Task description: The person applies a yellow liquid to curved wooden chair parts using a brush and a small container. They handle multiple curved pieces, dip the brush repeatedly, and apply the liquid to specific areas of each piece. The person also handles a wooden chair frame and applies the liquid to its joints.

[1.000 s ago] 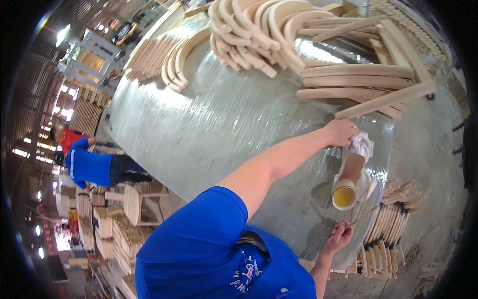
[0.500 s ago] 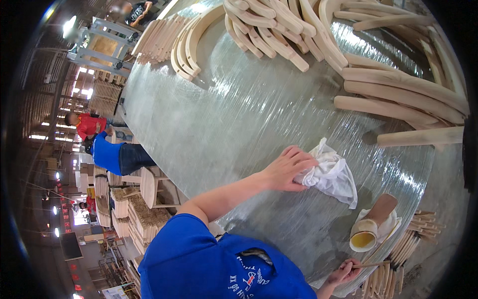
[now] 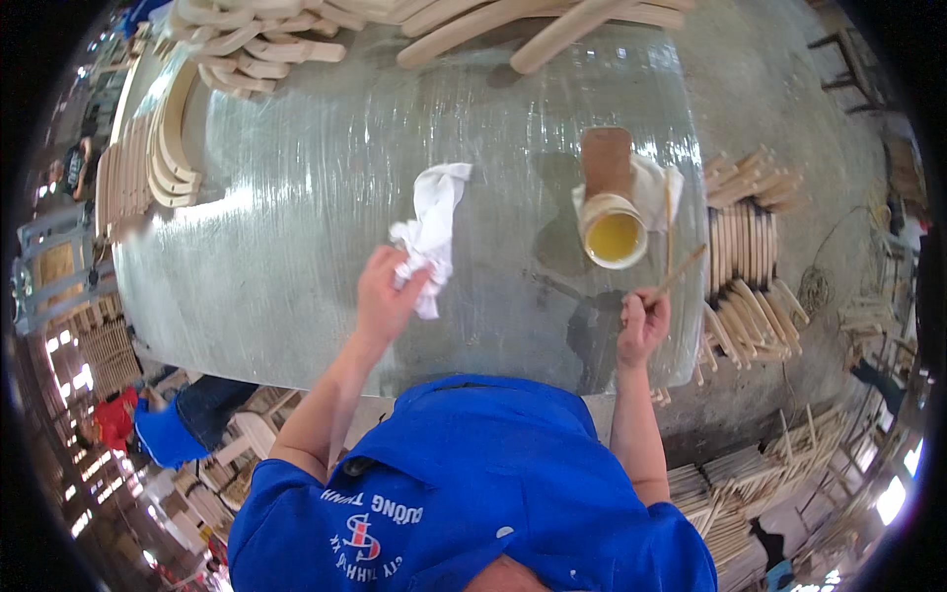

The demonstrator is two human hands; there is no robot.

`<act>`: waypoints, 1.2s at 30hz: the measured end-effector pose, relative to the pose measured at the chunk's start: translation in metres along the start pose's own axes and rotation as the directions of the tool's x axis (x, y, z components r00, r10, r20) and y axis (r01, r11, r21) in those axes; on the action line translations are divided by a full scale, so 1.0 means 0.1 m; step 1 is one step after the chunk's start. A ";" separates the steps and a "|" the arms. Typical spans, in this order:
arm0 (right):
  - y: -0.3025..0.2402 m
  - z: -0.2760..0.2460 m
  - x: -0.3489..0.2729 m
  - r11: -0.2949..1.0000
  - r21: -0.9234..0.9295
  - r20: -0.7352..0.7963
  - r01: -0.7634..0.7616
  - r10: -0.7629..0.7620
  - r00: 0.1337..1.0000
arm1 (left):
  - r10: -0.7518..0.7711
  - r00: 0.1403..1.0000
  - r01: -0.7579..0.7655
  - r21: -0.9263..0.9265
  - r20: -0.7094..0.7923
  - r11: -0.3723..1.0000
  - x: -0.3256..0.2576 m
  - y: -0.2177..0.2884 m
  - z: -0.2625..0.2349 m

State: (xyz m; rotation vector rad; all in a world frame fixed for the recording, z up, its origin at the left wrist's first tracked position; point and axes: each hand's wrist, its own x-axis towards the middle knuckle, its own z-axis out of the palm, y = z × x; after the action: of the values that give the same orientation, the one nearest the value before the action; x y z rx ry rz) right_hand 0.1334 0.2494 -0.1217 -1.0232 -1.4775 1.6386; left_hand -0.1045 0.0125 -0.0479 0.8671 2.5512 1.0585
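- While the broad table (image 3: 286, 266) looks slick, so that things on it would probably slide easily, it also sits squarer than half a second ago, the view having turned.
- The white cloth (image 3: 434, 222), at the left hand (image 3: 385, 304) over the table's middle, seems light, limp and hard to damage; its bunched lower part offers the surest hold. Thumb and fingers pinch it there; whether the far end touches the table, I cannot tell. Earlier a wide bundle nearer the cup, it is now a narrow twist farther off.
- The pale cup (image 3: 604, 205) of yellow liquid (image 3: 612, 237) looks rigid and easy to spill, best held round its wall; as before, neither hand touches it.
- The thin stick (image 3: 681, 274) should be light and stiff, perhaps breakable, best gripped near one end. The right hand's (image 3: 643, 326) fingers curl round it, as earlier, but it now slants upward.
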 end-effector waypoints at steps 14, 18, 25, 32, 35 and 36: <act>-0.05 -0.08 -0.03 0.985 0.167 0.053 0.041 -0.051 0.997 | 0.462 0.847 -0.529 0.343 0.262 0.776 0.23 0.83 1.39; -0.09 -0.06 0.01 0.994 0.087 0.110 0.061 -0.071 0.991 | 0.411 0.852 -0.517 0.396 0.325 0.759 0.23 0.86 1.32; -0.32 -0.13 0.01 0.991 -0.121 0.081 0.049 -0.040 0.996 | 0.350 0.840 -0.526 0.467 0.415 0.710 0.03 0.90 1.18; -0.31 -0.31 -0.21 0.686 -0.640 0.199 0.346 -0.288 0.937 | 0.267 0.843 -0.499 0.493 0.467 0.713 -0.43 0.80 0.98; -0.31 -0.31 -0.23 0.725 -0.608 0.142 0.323 -0.301 0.943 | 0.096 0.870 -0.250 0.265 0.483 0.931 -0.53 0.66 0.78; -0.31 -0.27 -0.27 0.765 -0.564 0.114 0.310 -0.300 0.947 | 0.014 0.911 -0.101 0.190 0.412 0.977 -0.53 0.59 0.70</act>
State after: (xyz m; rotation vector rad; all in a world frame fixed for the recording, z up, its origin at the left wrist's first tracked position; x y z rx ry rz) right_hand 0.1692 0.2404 -0.0891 -0.9998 -2.0988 0.9761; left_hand -0.0067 0.0523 -0.0555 1.0922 2.3105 0.5506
